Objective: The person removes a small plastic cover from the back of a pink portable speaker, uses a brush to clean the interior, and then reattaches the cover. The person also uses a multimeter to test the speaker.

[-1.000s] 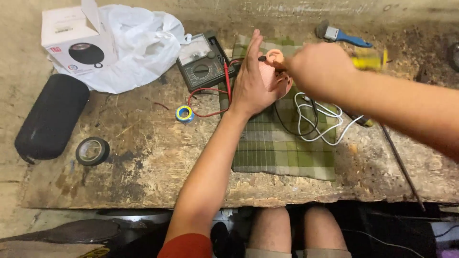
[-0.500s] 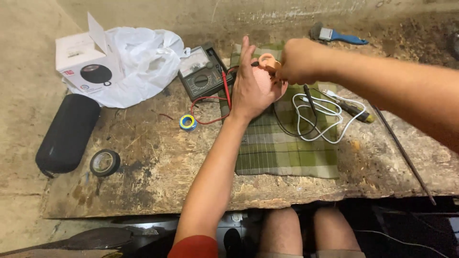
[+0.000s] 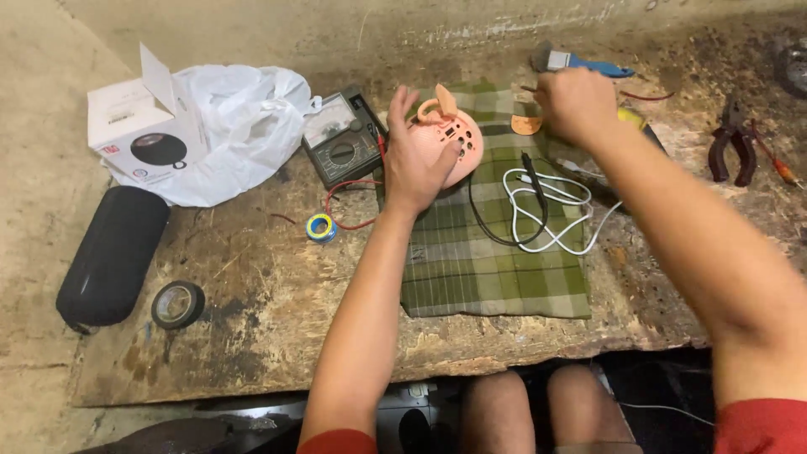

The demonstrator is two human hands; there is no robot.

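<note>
Here I see my left hand (image 3: 420, 160) cupped around a small pink round device shell (image 3: 454, 143), holding it tilted just above the upper edge of the green plaid cloth (image 3: 496, 269) on the worn wooden board (image 3: 269, 311). My right hand (image 3: 576, 105) is closed near the cloth's far edge, beside a small tan piece (image 3: 527, 124); it is blurred, so I cannot tell whether it grips anything. White and black cables (image 3: 538, 210) coil on the cloth. An analog multimeter (image 3: 343, 147) lies just left of the shell, a small solder spool (image 3: 320, 227) below it. Pliers (image 3: 733, 147) rest well to the right.
</note>
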